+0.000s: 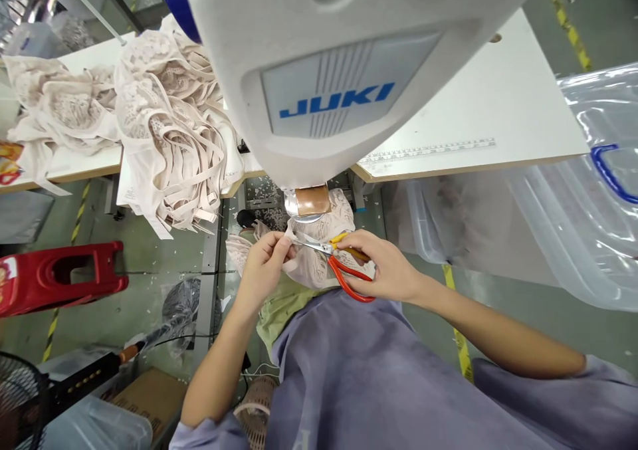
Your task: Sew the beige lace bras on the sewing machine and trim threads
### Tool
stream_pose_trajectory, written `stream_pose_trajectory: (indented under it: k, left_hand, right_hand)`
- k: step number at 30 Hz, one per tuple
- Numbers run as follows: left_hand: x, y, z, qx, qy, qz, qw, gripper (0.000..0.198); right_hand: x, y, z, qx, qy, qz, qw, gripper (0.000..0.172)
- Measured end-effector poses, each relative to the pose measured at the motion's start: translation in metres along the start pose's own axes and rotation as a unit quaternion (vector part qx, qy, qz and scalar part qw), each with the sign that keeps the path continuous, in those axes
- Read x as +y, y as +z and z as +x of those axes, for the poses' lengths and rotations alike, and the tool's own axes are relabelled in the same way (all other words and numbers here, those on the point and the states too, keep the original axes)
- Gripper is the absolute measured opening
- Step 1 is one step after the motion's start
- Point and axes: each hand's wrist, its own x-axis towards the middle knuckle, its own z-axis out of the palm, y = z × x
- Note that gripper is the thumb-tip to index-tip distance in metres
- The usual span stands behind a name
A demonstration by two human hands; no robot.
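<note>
My left hand [266, 264] pinches an edge of a pale beige lace bra [316, 264] just in front of the sewing machine's head. Fingers of my right hand [381, 264] are wrapped round a pair of scissors [343, 274] with one red and one yellow handle. The scissors point left, and their blade tips lie beside my left fingertips at the fabric. Whether the blades touch the cloth I cannot tell. Part of the bra lies over my lap and part reaches back under the machine head. Above it hangs the white JUKI sewing machine [339, 104].
A heap of beige bras with straps [169, 124] hangs over the table edge at left, with more bras [70, 104] beyond. A printed ruler [433, 149] marks the right tabletop. Clear plastic bins [588, 237] stand right; a red stool [60, 277] and fan [22, 397] are left.
</note>
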Motion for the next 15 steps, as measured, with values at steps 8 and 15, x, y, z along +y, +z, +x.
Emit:
stream_pose_trajectory:
  k: [8, 15]
  left_hand:
    - [0.000, -0.003, 0.003, -0.006, -0.001, -0.013, 1.000, 0.029]
    - [-0.004, -0.004, 0.004, 0.000, 0.006, -0.020, 1.000, 0.032]
  right_hand:
    - [-0.007, 0.008, 0.019, -0.011, -0.007, 0.013, 1.000, 0.037]
    - [-0.007, 0.000, 0.016, -0.031, 0.013, -0.002, 0.999, 0.033]
